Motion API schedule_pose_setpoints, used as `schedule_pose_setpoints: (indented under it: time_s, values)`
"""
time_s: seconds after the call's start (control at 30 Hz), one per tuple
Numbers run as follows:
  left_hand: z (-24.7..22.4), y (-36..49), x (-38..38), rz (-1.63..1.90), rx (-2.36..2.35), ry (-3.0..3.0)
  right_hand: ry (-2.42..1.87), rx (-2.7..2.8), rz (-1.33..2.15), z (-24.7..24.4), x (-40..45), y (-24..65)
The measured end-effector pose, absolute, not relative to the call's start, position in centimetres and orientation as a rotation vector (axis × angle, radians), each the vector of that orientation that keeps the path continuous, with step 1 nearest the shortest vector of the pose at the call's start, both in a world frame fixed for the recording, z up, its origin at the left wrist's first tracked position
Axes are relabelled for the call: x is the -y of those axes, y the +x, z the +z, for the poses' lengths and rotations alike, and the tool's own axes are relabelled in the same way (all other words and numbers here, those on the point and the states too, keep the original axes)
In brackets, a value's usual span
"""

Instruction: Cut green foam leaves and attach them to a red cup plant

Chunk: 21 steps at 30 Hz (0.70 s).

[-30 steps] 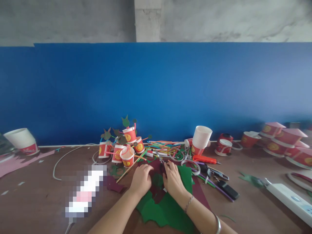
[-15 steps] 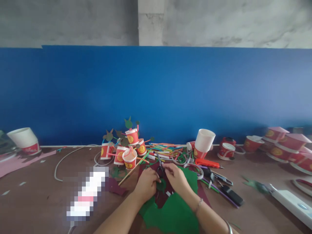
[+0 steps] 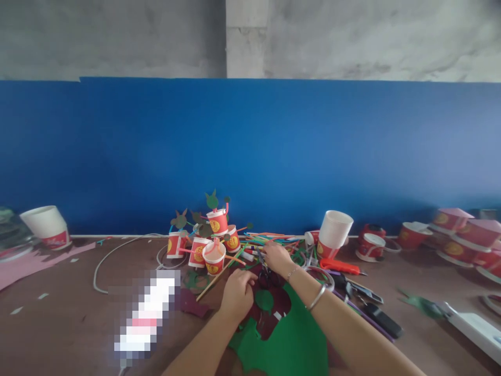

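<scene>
My right hand (image 3: 277, 258) reaches forward over the markers and straws (image 3: 256, 253); its fingertips blend into the pile, so I cannot see whether they grip one. Black-handled scissors (image 3: 267, 279) lie just below it, blades pointing away from me. My left hand (image 3: 238, 293) rests to the left of the scissors, fingers loosely bent and a little apart, with nothing visible in them. Close below its fingers a round green paper piece (image 3: 264, 300) lies on dark red paper (image 3: 278, 302). A large cut green sheet (image 3: 287, 344) spreads between my forearms.
Red-and-white paper cup figures (image 3: 213, 256) stand left of the pile. Stacked white cups (image 3: 335, 227), an orange cutter (image 3: 340, 266) and a black key fob (image 3: 381, 319) are on the right. A pixelated bright object (image 3: 151, 313) lies front left. A blue wall panel (image 3: 250, 156) rises behind the table.
My right hand has left the scissors and moved forward to the markers. My left hand has drawn slightly off the green circle, which now shows fully. The view has shifted slightly.
</scene>
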<state>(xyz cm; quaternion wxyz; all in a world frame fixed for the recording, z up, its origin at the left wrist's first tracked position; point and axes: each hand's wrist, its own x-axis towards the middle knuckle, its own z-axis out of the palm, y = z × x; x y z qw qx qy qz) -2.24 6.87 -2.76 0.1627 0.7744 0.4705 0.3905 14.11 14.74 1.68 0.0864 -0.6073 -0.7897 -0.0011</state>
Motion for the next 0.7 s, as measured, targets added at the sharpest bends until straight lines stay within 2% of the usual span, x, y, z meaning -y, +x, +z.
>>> schedule_pose_setpoints:
  time_s: [0.4,0.7]
  values:
    - [-3.3,-2.1,-7.0,1.200,-1.340,2.225,-1.875,2.502,-0.020,3.0,-14.6,14.1]
    - [-2.7,-1.9,-6.8,1.378,-1.323,2.231,-1.980,2.171,-0.082,8.6,-11.7,15.5]
